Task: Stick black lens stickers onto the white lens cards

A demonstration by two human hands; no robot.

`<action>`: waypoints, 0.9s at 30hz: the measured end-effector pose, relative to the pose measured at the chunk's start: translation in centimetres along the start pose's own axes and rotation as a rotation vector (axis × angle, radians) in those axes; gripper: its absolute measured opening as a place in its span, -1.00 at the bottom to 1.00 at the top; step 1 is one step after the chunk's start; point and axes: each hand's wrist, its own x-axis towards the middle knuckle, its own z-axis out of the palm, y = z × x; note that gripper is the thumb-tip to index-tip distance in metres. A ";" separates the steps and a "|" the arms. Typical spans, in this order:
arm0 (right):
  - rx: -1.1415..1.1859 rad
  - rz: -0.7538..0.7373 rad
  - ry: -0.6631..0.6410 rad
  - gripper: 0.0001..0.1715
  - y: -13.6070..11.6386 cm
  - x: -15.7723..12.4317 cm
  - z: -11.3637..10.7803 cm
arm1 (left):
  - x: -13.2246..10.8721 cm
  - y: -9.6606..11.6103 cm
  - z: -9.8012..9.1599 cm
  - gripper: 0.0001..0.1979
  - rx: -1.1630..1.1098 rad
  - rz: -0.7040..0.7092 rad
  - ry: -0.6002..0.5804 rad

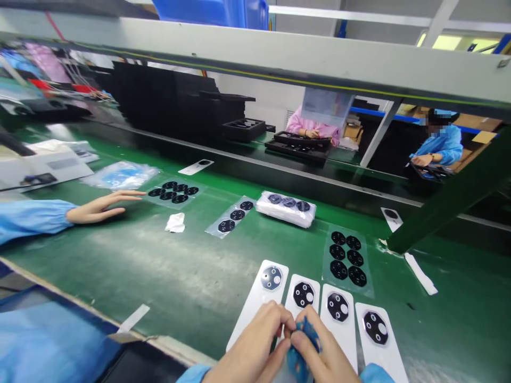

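Both of my hands are close together at the bottom of the head view, over a row of white phone back panels (338, 335). My right hand (325, 348) grips a crumpled blue film with holes (306, 331) between thumb and fingers. My left hand (261, 340) pinches at the left edge of the same film; its fingertips partly hide the contact. Each panel in the row has a round black camera lens cover (375, 327) near its top, with small rings and a white circle. The leftmost panel's cover (272, 278) looks greyer.
Clear sheets of black lens covers (346, 258) lie right and left, with a white-wrapped stack (285, 208) between. A co-worker's hand (106, 206) rests on the bench at left. A green post (447, 197) rises at right, and a shelf (255, 53) runs overhead.
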 end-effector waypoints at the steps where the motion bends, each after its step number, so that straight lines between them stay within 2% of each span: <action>1: -0.079 0.004 0.053 -0.60 0.2 0.3 0.2 | 0.4 -0.6 -0.3 -0.84 0.024 0.023 0.025; 4: -0.319 -0.033 0.101 -0.83 0.4 1.3 0.5 | 1.7 -3.2 -2.1 -0.81 0.270 0.056 0.193; 6: -0.501 -0.171 0.071 -0.67 0.4 2.1 0.8 | 2.6 -4.8 -3.0 -0.76 0.422 0.085 0.212; 8: -0.685 -0.335 0.049 -0.52 0.7 2.9 1.3 | 3.2 -5.9 -3.3 -0.74 0.473 0.126 0.173; 12: -0.936 -0.542 0.097 -0.65 1.8 4.0 2.6 | 3.6 -6.6 -2.8 -0.75 0.483 0.181 0.097; 14: -0.978 -0.655 0.166 -0.68 2.1 4.3 2.9 | 3.7 -6.6 -2.6 -0.75 0.491 0.188 0.074; 18: -1.051 -0.863 0.364 -0.46 2.3 4.5 3.3 | 3.9 -6.2 -2.9 -0.71 0.538 0.190 0.008; 20: -1.078 -0.908 0.440 -0.41 2.3 4.6 3.6 | 4.1 -5.9 -3.2 -0.70 0.596 0.222 -0.047; 24: -1.086 -0.916 0.474 -0.40 2.0 4.9 4.1 | 4.2 -5.7 -3.4 -0.61 0.681 0.319 -0.123; 27: -1.075 -0.916 0.482 -0.38 1.7 4.9 4.1 | 4.4 -6.0 -3.5 -0.63 0.603 0.272 -0.170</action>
